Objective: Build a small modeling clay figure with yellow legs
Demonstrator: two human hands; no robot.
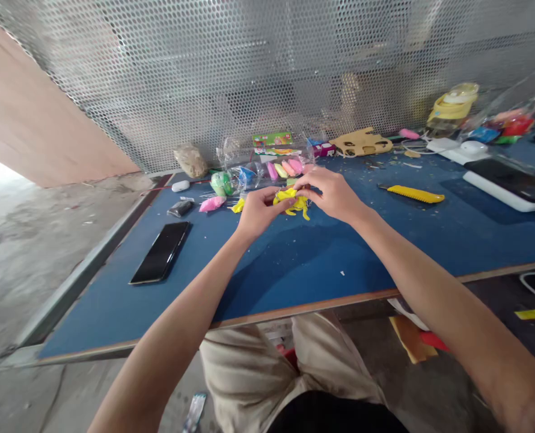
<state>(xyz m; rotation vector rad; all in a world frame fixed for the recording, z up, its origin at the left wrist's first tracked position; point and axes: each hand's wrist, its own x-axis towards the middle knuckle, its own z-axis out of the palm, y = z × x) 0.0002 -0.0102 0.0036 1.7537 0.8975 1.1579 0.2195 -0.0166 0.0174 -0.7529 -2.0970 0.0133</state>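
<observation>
Both my hands meet above the blue table, closed on one yellow modelling clay piece. Short limb-like ends of it hang below my fingers. My left hand pinches it from the left, and my right hand presses its top with thumb and fingertips. My fingers hide part of its shape. Just left of my left hand lies a yellow clay packet, with a pink packet beyond it. Behind my hands, several coloured clay sticks lie among clear plastic wrapping.
A phone lies at the left, near a dark packet and a white mouse-like object. A yellow utility knife rests to the right. Farther right are a white-edged device and a yellow-banded jar. Perforated metal mesh stands behind.
</observation>
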